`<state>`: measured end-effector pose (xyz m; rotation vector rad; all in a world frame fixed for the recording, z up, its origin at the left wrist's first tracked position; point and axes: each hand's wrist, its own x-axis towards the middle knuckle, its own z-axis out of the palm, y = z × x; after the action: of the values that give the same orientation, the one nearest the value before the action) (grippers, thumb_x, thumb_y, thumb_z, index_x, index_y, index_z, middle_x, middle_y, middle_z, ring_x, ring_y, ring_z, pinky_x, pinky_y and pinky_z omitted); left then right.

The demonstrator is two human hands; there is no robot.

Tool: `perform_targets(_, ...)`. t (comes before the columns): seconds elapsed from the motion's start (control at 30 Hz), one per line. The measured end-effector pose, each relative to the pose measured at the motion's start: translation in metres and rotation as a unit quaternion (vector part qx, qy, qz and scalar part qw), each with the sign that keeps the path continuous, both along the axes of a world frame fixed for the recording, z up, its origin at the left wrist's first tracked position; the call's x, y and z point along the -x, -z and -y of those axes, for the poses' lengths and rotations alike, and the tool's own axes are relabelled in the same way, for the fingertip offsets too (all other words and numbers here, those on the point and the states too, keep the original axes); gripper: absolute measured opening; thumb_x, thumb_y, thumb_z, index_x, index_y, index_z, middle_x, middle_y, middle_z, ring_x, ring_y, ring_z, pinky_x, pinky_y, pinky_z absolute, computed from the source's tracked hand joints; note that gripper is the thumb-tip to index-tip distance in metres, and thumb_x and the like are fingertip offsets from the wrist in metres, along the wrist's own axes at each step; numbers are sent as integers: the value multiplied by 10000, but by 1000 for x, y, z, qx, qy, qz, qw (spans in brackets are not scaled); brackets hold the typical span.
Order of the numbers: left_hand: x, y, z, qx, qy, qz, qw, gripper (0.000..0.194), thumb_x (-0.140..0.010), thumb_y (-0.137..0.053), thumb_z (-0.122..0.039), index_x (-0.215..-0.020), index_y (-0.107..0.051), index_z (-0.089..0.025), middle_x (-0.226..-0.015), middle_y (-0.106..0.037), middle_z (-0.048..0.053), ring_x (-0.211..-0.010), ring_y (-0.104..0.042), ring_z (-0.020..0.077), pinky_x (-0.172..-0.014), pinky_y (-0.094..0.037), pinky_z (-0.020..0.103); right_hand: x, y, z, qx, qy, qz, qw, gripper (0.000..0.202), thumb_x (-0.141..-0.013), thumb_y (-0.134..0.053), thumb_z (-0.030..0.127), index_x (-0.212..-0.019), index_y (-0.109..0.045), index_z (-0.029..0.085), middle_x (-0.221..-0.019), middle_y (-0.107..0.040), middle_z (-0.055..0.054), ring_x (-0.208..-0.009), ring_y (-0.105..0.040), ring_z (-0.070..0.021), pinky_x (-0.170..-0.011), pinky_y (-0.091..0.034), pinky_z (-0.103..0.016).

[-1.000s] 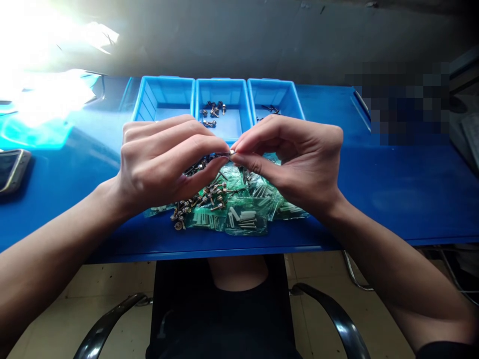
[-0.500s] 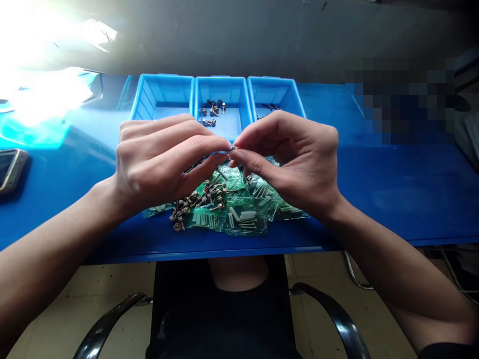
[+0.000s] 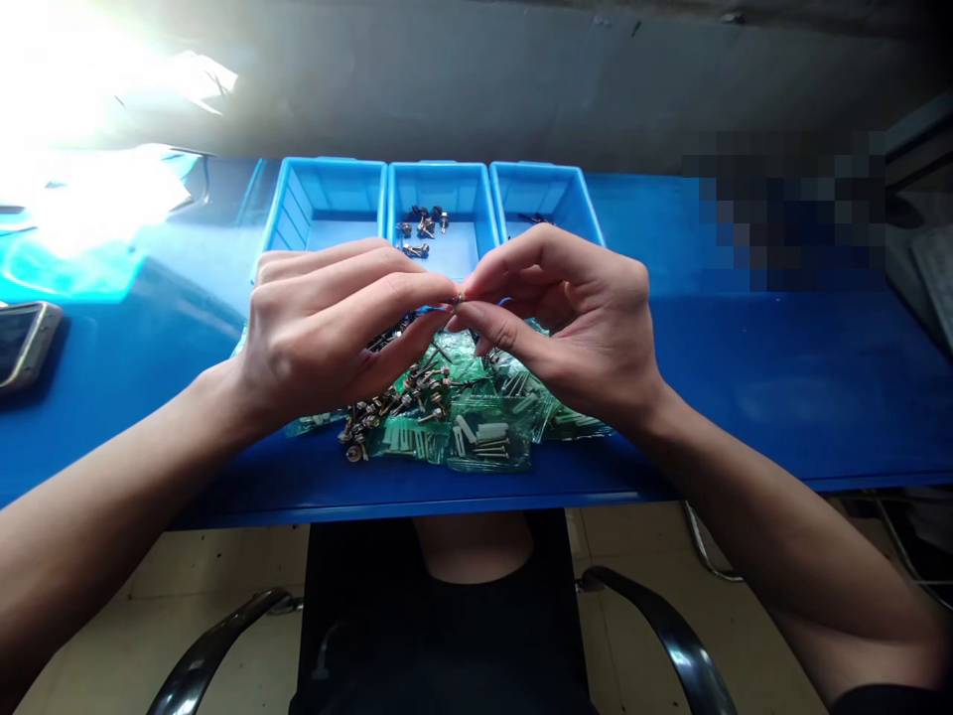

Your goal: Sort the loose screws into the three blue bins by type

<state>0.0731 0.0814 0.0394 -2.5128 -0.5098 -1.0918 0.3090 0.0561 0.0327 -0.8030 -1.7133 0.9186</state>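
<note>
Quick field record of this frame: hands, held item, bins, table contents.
left hand: fingertips pinched on a small metal piece, raised above the pile
right hand: pinching the same piece from the other side
pile: loose screws with washers, lying on green packets of white parts
left bin: contents not visible
middle bin: a few screws
right bin: a few dark pieces, partly hidden by the right hand
table: blue; phone at its left edge

Blown-out glare upper left, dim vignetted right
</note>
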Motion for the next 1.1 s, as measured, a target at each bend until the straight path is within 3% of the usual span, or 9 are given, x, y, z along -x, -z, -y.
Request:
perform_targets(0.23, 0, 0, 1, 4, 6, 6, 1000, 153, -1014, -751, -172, -1145, -684, -214, -948, -814, 9, -833, -804, 172, -706, -595, 288, 1, 0, 3, -25, 4, 7, 1000, 154, -922, -888, 280, -1007, -763, 311, -952, -805, 7, -870, -817, -233, -683, -744, -367)
perform_targets(0.37, 1, -1, 0, 7, 17, 4, 1000, 137, -1000, -770, -166, -1115, -698, -183, -934, -811, 22, -829, -802, 172, -723, -586, 275, 1, -3, 6, -31, 14, 42, 999, 112, -970, -847, 322, -1013, -744, 306, -973, -790, -2, -903, -806, -224, -720, -744, -354)
perform_targets(0.63, 0, 0, -1, 4, 16, 18, 1000, 110, -1003, -773, -167, -1092, -710, -179, -931, -818, 26, -811, -804, 181, -722, -596, 284, 1, -6, 5, -54, 11, 24, 998, 125, -966, -828, 183, -1009, -767, 283, -967, -812, 2, -874, -818, -205, -741, -749, -353)
perform_targets(1.0, 4, 3, -7, 0, 36, 23, 999, 122, -1016, -776, -241, -1107, -749, -165, -955, -825, 51, -796, -786, 189, -653, -584, 308, -1, -5, 5, -81, 38, 64, 994, 146, -962, -821, 139, -1018, -750, 254, -970, -832, -4, -903, -840, -209, -747, -755, -352)
perform_targets(1.1, 4, 3, -8, 1, 53, 17, 998, 98, -1041, -733, -230, -1113, -746, -164, -951, -818, 44, -799, -781, 171, -631, -562, 283, 0, -5, 6, -82, 17, 66, 994, 189, -978, -787, 117, -1108, -739, 245, -999, -836, 11, -910, -843, -186, -747, -751, -322)
